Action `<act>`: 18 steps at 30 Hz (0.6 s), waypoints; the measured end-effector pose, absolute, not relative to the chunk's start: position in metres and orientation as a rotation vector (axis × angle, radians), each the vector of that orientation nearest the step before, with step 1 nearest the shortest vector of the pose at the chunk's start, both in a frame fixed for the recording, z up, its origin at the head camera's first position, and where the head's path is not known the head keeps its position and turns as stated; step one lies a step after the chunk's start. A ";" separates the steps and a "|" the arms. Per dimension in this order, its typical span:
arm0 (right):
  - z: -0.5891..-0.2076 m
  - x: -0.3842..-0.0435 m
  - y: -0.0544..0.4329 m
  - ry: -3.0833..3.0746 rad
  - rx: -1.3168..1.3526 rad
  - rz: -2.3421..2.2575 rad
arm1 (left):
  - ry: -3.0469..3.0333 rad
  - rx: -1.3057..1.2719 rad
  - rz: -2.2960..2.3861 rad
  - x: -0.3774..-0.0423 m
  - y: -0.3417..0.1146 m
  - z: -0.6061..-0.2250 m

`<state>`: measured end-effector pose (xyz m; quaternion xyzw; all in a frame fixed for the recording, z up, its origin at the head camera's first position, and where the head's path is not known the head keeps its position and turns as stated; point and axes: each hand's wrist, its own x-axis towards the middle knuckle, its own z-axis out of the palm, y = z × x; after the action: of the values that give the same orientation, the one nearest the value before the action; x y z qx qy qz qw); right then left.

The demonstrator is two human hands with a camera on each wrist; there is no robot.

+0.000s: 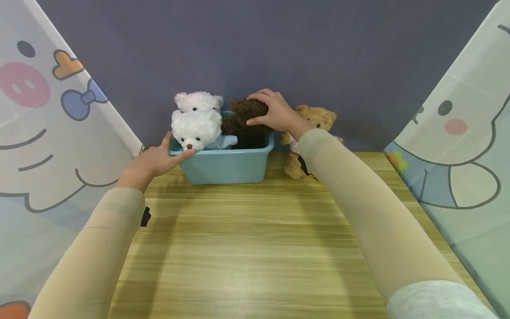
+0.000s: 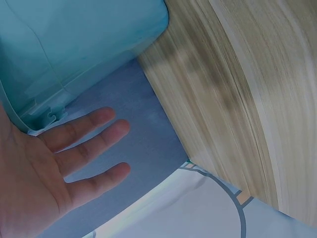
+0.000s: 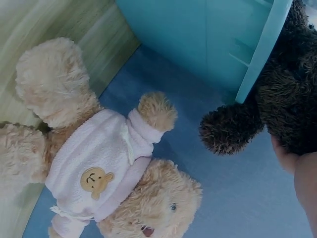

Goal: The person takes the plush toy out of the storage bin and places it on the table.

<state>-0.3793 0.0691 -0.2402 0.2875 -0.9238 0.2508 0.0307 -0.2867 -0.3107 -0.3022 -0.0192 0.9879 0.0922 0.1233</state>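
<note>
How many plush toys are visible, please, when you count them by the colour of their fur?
White: 2 (front white toy, back white toy)
Dark brown: 1 (dark brown toy)
Light tan: 1 (tan toy)
Total: 4

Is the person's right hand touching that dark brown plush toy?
Touching: the head view shows the right hand gripping the dark brown plush toy, fingers over its top, thumb against its fur.
</note>
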 end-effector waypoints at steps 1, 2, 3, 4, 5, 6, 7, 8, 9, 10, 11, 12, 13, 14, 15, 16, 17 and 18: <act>-0.241 -0.379 0.070 -2.839 0.879 0.776 | 2.882 -0.056 0.265 -0.286 -0.310 -0.302; -0.241 -0.379 0.070 -2.829 0.873 0.779 | 2.879 -0.059 0.262 -0.286 -0.310 -0.302; -0.242 -0.378 0.071 -2.819 0.868 0.779 | 2.877 -0.059 0.259 -0.286 -0.311 -0.302; -0.242 -0.378 0.071 -2.810 0.862 0.781 | 2.876 -0.060 0.257 -0.286 -0.311 -0.302; -0.242 -0.377 0.072 -2.799 0.858 0.781 | 2.875 -0.060 0.253 -0.286 -0.311 -0.302; -0.241 -0.376 0.073 -2.788 0.859 0.781 | 2.873 -0.059 0.249 -0.285 -0.312 -0.303; -0.240 -0.376 0.074 -2.778 0.859 0.780 | 2.872 -0.060 0.248 -0.286 -0.313 -0.303; -0.239 -0.375 0.075 -2.764 0.864 0.779 | 2.872 -0.059 0.246 -0.285 -0.314 -0.303; -0.237 -0.375 0.076 -2.747 0.869 0.787 | 2.871 -0.060 0.250 -0.286 -0.314 -0.304; -0.235 -0.374 0.078 -2.736 0.870 0.792 | 2.868 -0.063 0.257 -0.286 -0.315 -0.304; -0.232 -0.374 0.080 -2.717 0.875 0.804 | 2.866 -0.065 0.263 -0.286 -0.315 -0.304; -0.230 -0.373 0.082 -2.709 0.870 0.816 | 2.862 -0.069 0.273 -0.286 -0.315 -0.305; -0.228 -0.372 0.085 -2.700 0.862 0.832 | 2.861 -0.071 0.279 -0.287 -0.315 -0.305; -0.225 -0.372 0.088 -2.690 0.852 0.847 | 2.859 -0.071 0.285 -0.287 -0.315 -0.305; -0.223 -0.371 0.092 -2.682 0.838 0.868 | 2.858 -0.072 0.290 -0.287 -0.315 -0.305; -0.221 -0.370 0.095 -2.678 0.823 0.884 | 2.858 -0.070 0.289 -0.287 -0.315 -0.305; -0.220 -0.369 0.099 -2.674 0.806 0.908 | 2.859 -0.066 0.285 -0.287 -0.314 -0.305; -0.219 -0.368 0.104 -2.679 0.782 0.923 | 2.861 -0.063 0.279 -0.288 -0.314 -0.305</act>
<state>-0.3677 0.1037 -0.2188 0.2647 -0.9067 0.3123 0.1012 -0.2875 -0.3144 -0.3052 -0.0218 0.9862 0.0963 0.1328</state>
